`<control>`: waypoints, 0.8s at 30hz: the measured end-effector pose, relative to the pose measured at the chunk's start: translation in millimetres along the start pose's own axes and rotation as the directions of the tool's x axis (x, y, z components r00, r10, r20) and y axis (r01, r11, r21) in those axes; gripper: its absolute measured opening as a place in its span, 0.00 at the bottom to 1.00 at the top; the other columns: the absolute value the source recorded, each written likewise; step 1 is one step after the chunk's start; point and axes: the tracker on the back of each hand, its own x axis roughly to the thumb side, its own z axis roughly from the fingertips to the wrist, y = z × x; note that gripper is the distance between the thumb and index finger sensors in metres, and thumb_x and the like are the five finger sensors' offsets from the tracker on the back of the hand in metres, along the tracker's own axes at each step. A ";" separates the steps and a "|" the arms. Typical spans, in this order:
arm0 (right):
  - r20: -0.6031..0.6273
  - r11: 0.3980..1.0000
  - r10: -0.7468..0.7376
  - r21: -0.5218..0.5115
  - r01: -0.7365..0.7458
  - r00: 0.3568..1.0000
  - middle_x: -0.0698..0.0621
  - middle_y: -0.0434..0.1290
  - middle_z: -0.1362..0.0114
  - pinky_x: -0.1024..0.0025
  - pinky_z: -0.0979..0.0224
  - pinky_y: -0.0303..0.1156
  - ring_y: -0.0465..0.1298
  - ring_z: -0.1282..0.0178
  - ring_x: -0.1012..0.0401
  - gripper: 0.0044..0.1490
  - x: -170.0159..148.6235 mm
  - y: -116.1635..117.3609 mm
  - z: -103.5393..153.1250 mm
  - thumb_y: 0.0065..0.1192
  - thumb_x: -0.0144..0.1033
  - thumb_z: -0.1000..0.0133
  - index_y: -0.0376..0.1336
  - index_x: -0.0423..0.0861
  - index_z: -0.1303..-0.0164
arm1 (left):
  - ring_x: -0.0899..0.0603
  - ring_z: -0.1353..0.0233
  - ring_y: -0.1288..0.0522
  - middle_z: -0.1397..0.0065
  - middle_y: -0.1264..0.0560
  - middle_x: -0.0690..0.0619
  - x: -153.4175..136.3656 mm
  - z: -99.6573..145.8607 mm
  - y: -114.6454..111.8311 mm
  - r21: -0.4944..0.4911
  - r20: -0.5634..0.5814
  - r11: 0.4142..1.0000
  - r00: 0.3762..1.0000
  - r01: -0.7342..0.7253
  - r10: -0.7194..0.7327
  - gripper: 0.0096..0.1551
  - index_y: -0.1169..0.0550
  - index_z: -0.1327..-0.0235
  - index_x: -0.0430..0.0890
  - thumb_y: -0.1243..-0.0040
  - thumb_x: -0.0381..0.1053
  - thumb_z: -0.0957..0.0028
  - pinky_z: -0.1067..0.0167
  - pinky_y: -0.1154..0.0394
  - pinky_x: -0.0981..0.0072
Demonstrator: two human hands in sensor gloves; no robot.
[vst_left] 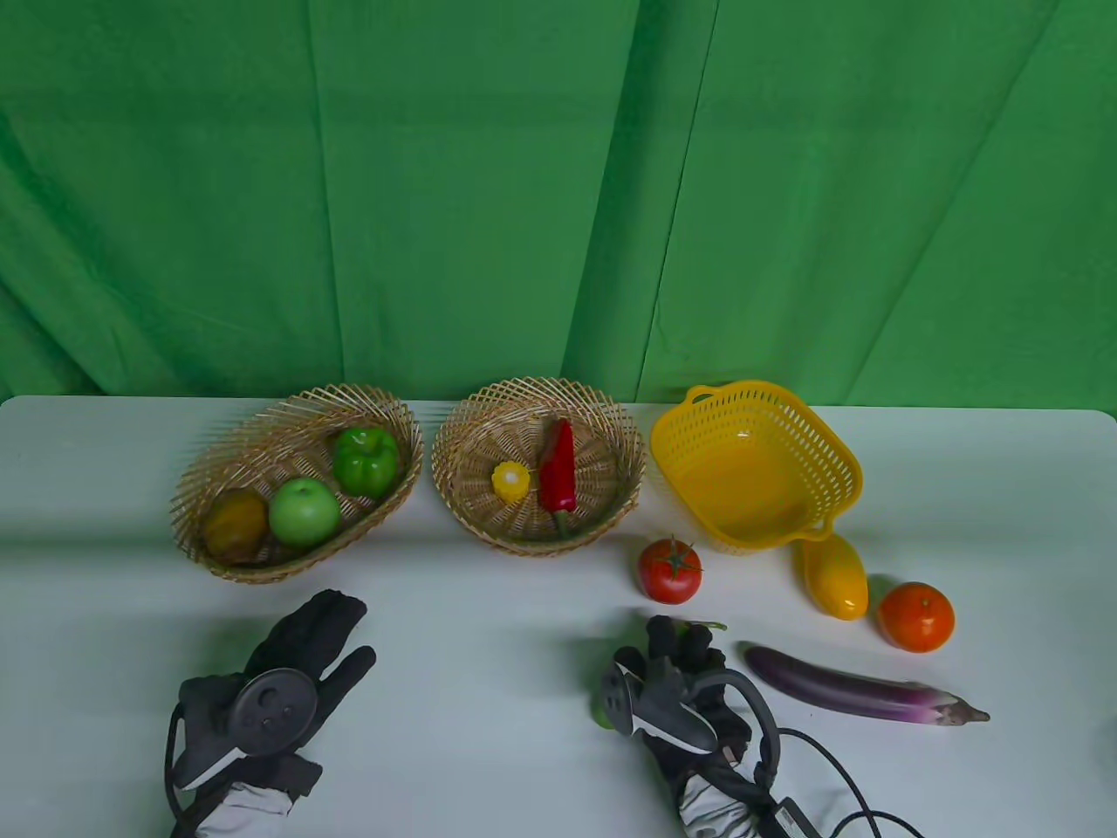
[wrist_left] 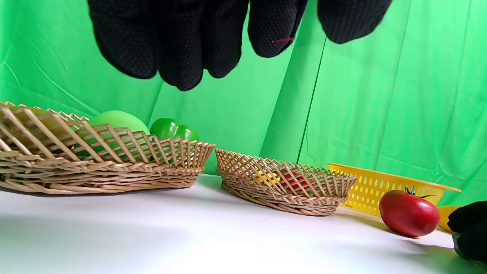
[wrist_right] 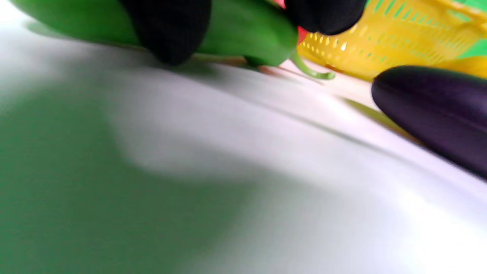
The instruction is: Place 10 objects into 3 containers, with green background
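R hand had its grip clamped on green pepper w/ eggplant just beside, tomato ahead; L hand grip apart above tabletop.

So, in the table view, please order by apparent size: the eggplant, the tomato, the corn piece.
1. eggplant, clearly the longest.
2. tomato.
3. corn piece, smallest; it lies farther from the camera, but the gap looks real.
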 end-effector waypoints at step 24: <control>-0.015 0.962 -0.256 -0.097 0.254 0.966 0.36 0.57 0.13 0.40 0.21 0.62 0.64 0.22 0.36 0.43 -39.1 -131.8 -4.7 0.61 0.45 0.38 0.45 0.57 0.15 | 0.36 0.25 0.24 0.19 0.29 0.43 -9.3 2.3 5.1 0.018 -0.026 0.998 0.998 -0.059 0.060 0.36 0.33 0.20 0.54 0.51 0.67 0.41 0.35 0.26 0.43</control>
